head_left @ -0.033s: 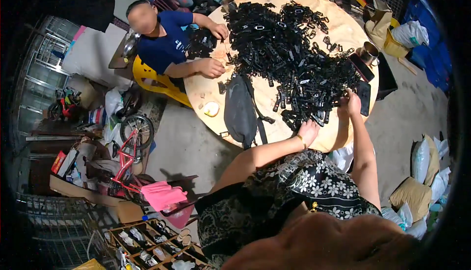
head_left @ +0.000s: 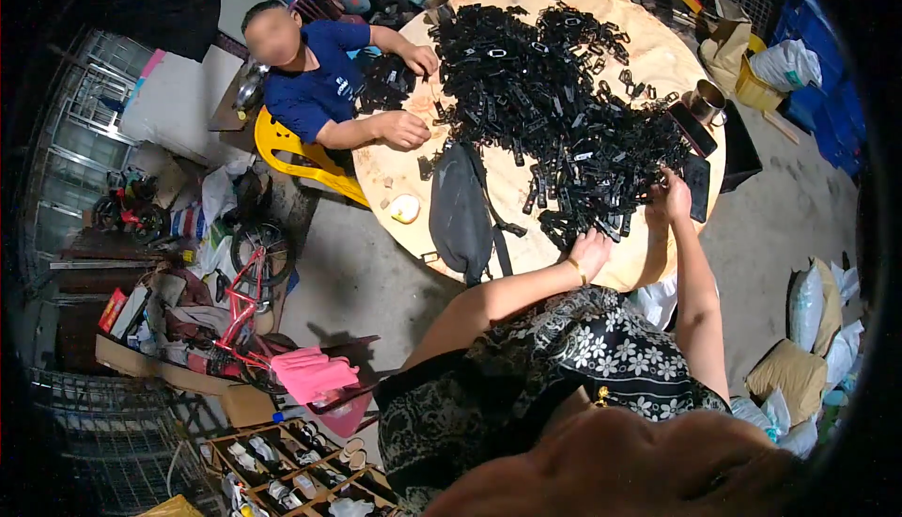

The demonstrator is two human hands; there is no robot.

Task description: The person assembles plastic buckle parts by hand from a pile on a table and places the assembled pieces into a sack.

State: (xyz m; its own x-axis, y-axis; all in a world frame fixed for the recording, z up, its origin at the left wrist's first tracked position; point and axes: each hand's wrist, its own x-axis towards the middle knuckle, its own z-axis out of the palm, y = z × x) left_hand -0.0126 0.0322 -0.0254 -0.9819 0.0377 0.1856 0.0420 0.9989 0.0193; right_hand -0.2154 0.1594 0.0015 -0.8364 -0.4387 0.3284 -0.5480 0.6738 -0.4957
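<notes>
A large heap of small black plastic pieces (head_left: 526, 85), many looking like frames or buckles, covers much of the round table (head_left: 648, 28). At the heap's near edge is my left hand (head_left: 591, 254), its fingers drawn together against small black pieces; what sits in them is too small to make out. Farther right, my right hand (head_left: 673, 199) has its fingertips pinched at the side of the heap, and any piece in them is hidden. Close by that hand lie a black phone (head_left: 695, 188) and a second dark, phone-like slab (head_left: 692, 129).
A black waist bag (head_left: 460, 216) and a round pale item (head_left: 405, 209) lie on the table's left. A metal mug (head_left: 707, 101) stands at the right. Across the left side, a co-worker (head_left: 315, 75) on a yellow chair (head_left: 291, 152) handles black pieces. Sacks (head_left: 785, 381) lie at right.
</notes>
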